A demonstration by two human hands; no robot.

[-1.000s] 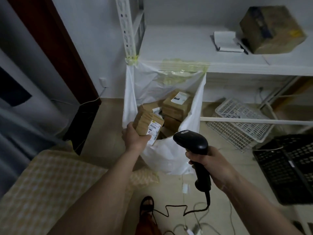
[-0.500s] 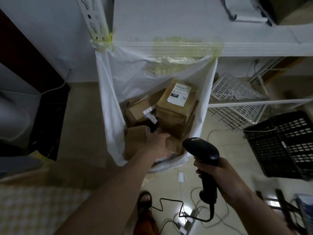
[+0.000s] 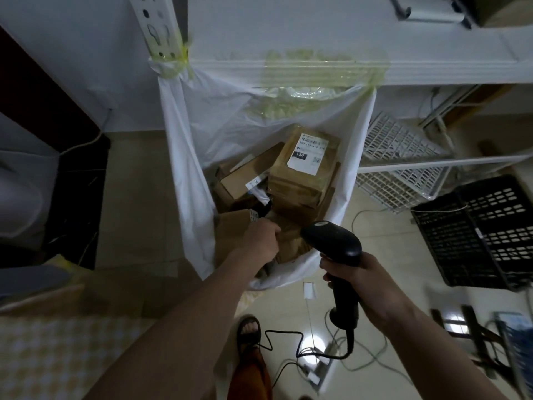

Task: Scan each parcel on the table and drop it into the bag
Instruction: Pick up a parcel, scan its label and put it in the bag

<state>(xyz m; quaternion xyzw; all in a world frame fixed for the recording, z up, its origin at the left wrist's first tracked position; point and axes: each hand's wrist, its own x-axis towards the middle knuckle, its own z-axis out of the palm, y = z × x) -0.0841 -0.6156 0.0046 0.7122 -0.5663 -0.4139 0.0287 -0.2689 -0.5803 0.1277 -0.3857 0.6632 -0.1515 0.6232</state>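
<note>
Cloth (image 3: 52, 350) with a pale check is lying at the lower left, blurred and cut by the frame edge. Right of it, a white bag (image 3: 187, 180) is hanging open, taped with yellowish tape (image 3: 323, 72) to a post (image 3: 157, 27) and the edge of a shelf (image 3: 317, 30). Brown parcels are piling inside it: a labelled parcel (image 3: 305, 166) is lying on top at the back right, a flatter box (image 3: 242, 177) is leaning to its left, and more cardboard is showing beneath, hard to separate in the dim light. The left hand (image 3: 261, 242) is reaching into the bag's mouth, knuckles up, fingers curling down over a near parcel (image 3: 233, 226) at the front; whether it is gripping the parcel or only touching it, I cannot tell, since the fingertips are hiding behind the hand. The right hand (image 3: 363, 281) is wrapping tightly round the handle of a black scanner (image 3: 334, 241), which is hovering just over the bag's front rim, its cable (image 3: 288, 342) trailing to the floor. Farther right, a white crate (image 3: 401, 166) is lying tilted under the shelf, and a black crate (image 3: 484, 232) is sitting beside it, partly cut off.
</note>
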